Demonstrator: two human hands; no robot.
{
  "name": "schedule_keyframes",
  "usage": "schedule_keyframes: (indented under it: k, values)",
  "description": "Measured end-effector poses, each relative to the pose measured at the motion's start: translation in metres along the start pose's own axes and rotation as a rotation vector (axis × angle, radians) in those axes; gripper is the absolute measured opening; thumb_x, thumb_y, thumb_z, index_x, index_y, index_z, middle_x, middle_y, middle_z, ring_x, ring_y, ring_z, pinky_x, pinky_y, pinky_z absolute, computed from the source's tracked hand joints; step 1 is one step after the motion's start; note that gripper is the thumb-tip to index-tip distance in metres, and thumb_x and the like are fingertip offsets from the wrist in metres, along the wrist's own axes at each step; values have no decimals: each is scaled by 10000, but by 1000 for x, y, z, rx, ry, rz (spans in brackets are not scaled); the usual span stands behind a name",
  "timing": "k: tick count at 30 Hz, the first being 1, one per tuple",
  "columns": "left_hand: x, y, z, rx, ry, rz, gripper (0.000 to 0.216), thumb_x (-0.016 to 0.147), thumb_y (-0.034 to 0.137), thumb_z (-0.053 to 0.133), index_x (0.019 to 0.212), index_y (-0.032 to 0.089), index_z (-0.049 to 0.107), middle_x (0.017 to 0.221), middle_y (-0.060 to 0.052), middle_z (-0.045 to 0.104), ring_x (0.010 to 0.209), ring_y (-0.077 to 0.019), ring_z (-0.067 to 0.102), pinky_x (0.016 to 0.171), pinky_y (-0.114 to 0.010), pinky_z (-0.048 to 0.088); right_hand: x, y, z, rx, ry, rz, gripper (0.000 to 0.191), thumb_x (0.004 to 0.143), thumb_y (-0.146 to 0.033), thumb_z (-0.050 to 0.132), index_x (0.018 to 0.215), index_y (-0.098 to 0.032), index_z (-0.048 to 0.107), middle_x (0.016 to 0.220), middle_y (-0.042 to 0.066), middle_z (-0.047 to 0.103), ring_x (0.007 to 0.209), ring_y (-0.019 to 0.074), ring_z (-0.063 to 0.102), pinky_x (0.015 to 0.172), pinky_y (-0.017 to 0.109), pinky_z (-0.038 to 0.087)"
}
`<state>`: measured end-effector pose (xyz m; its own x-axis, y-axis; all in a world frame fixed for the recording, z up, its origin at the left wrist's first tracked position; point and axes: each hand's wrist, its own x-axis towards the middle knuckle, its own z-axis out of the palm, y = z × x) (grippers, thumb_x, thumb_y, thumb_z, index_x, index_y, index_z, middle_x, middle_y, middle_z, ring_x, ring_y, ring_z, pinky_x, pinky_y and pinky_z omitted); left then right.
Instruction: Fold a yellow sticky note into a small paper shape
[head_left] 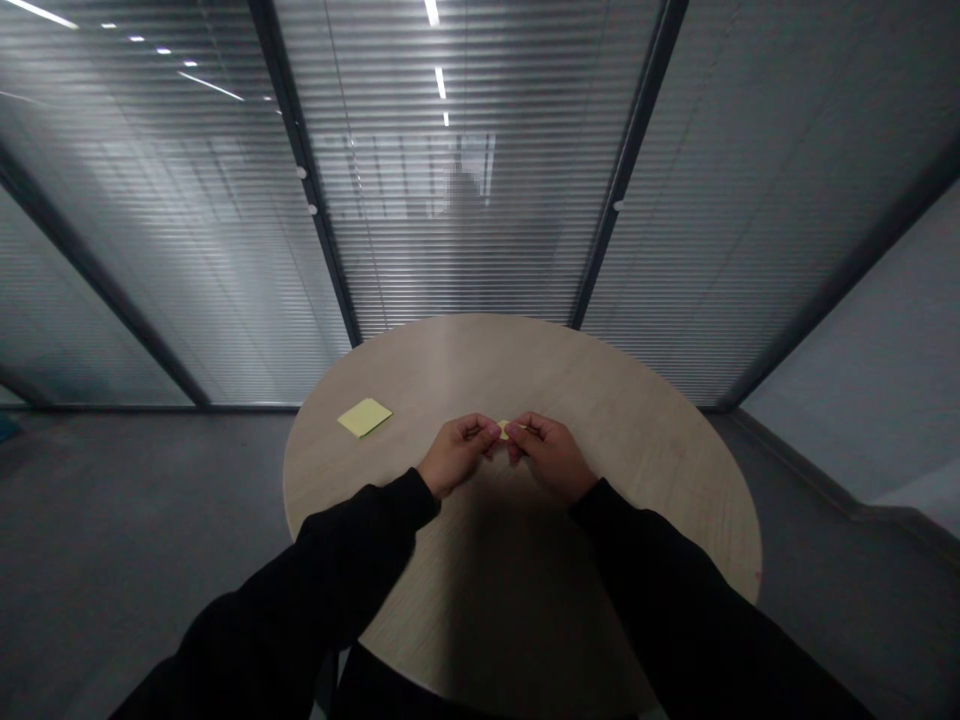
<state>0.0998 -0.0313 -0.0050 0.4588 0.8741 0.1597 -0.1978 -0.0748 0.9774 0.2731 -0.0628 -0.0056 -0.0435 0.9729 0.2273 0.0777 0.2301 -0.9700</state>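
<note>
Over the middle of the table, my left hand [464,449] and my right hand [550,452] meet fingertip to fingertip. Between them they pinch a small piece of yellow paper [504,430], most of it hidden behind the fingers and thumbs. Both hands are closed on this paper, one at each side. To the left of my left hand, apart from it, a pad of yellow sticky notes [364,417] lies flat on the wooden table.
The round light-wood table [480,350] stands before glass panels with blinds [465,250] and dark frames. Grey floor [150,540] shows on both sides, and a white wall [877,370] rises at the right.
</note>
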Motion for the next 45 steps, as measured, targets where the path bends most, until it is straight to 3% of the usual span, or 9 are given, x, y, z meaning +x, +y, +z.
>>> schedule_keyframes:
  k: [4, 8, 15, 20, 29, 37, 41, 45]
  values:
    - [1, -2, -2, 38, 3, -25, 494, 717, 589, 797, 856, 128, 685, 760, -43, 665, 642, -108, 539, 637, -257, 419, 0, 0, -2, -43, 15, -11, 372, 856, -551, 681, 784, -187, 648, 627, 3, 638, 596, 149, 587, 605, 283, 467]
    - [1, -3, -6, 58, 33, -1, 458, 698, 553, 823, 766, 129, 663, 662, -7, 619, 611, -96, 506, 608, -242, 368, -1, -3, -1, -66, -1, 2, 387, 843, -570, 691, 780, -192, 641, 620, 3, 638, 588, 148, 580, 590, 277, 456]
    - [0, -1, -8, 25, -17, 6, 476, 665, 564, 842, 724, 134, 646, 670, -4, 621, 628, -97, 515, 636, -244, 382, -3, -6, 0, 14, -82, 11, 400, 836, -567, 699, 740, -187, 619, 605, -12, 614, 573, 133, 546, 607, 277, 443]
    - [2, -5, -10, 98, -21, 40, 475, 732, 588, 785, 782, 135, 652, 666, 3, 595, 619, -98, 493, 622, -241, 366, -1, -4, 0, -24, -70, 1, 390, 842, -560, 697, 741, -191, 616, 604, -13, 616, 580, 139, 555, 611, 283, 445]
    - [5, -13, -16, 237, -70, 151, 387, 856, 536, 684, 872, 149, 661, 809, -56, 671, 780, -173, 593, 775, -306, 454, -3, -5, 4, -110, -45, -44, 387, 850, -570, 676, 748, -208, 585, 594, -7, 623, 552, 145, 553, 558, 276, 419]
    - [3, -7, -10, 330, 37, 187, 312, 850, 478, 684, 853, 167, 665, 766, -36, 661, 758, -182, 578, 748, -295, 449, -2, 3, 11, -148, 19, -91, 350, 897, -547, 638, 802, -216, 576, 624, -18, 603, 585, 146, 561, 571, 272, 434]
    - [3, -4, -9, 422, 124, 227, 252, 885, 421, 644, 861, 172, 680, 775, -25, 664, 706, -155, 540, 710, -276, 410, -1, 6, 9, -107, 54, -84, 328, 872, -538, 680, 911, -221, 605, 631, -31, 591, 559, 138, 548, 525, 258, 429]
    - [4, -5, -9, 409, 127, 240, 251, 866, 423, 684, 894, 174, 702, 824, -35, 682, 722, -147, 548, 707, -267, 407, -1, 7, 6, -20, 82, -47, 354, 831, -537, 725, 950, -223, 614, 657, -19, 636, 520, 131, 550, 488, 256, 440]
